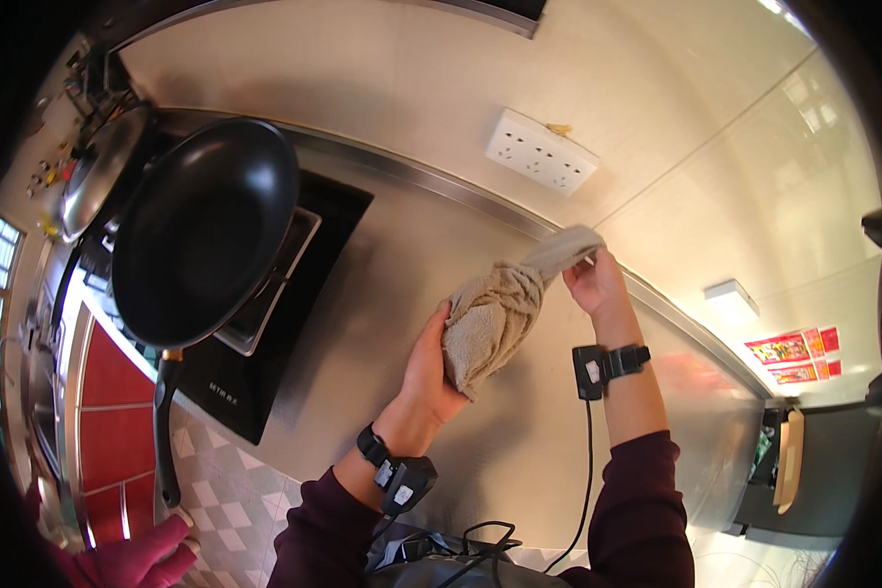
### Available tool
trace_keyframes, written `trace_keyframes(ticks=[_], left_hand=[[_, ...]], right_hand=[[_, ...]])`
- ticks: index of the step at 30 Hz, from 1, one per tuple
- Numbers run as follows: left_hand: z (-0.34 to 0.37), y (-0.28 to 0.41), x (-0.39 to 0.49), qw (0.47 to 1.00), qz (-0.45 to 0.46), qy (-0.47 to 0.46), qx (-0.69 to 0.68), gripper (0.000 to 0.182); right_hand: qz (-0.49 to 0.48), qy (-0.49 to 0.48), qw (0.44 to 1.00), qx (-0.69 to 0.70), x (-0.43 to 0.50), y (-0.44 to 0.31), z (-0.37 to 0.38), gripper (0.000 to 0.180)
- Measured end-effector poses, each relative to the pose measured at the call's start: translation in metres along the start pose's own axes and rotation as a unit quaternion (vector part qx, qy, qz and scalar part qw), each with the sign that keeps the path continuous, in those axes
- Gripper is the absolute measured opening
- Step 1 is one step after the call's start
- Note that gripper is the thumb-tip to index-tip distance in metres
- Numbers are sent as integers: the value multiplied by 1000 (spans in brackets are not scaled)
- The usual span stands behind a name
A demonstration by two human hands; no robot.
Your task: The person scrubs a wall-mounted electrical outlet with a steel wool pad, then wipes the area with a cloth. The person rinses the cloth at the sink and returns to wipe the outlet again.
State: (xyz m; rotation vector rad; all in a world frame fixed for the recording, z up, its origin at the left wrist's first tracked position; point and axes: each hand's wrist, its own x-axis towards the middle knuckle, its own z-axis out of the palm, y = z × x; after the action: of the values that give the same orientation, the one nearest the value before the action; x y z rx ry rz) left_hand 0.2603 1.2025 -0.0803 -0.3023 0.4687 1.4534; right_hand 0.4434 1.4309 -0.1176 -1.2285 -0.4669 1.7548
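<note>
A crumpled beige cloth (494, 312) is held between my two hands, above the stainless steel countertop (382, 309). My left hand (426, 375) grips its lower, bunched end, with the thumb along the side. At the upper right, my right hand (595, 283) pinches a twisted end of the same cloth near the back wall. Folds of cloth hide some of the fingers on both hands. Each wrist wears a black strap with a small black box, and a cable hangs from the right one.
Left of my hands, a black frying pan (206, 228) sits on the gas stove (264, 367), handle toward the front. Behind it stands a lidded pan (106, 173). A white socket strip (542, 152) is on the wall. Another person's pink sleeve (136, 555) shows at lower left.
</note>
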Motion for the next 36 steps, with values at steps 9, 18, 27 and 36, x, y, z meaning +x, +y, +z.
trace_keyframes(ticks=[9,18,27,36], left_hand=[[33,-5,38,999,-27,-36,16,43],[15,7,52,999,-41,11,24,44],[1,6,63,998,-41,8,38,46],[2,-4,58,996,-67,6,62,47]], right_hand=[[-365,13,927,-82,15,-31,70,26],[-524,0,829,-198,32,-16,69,25],[-563,48,784,-255,56,15,53,26],[-508,41,841,-181,36,1,37,21]])
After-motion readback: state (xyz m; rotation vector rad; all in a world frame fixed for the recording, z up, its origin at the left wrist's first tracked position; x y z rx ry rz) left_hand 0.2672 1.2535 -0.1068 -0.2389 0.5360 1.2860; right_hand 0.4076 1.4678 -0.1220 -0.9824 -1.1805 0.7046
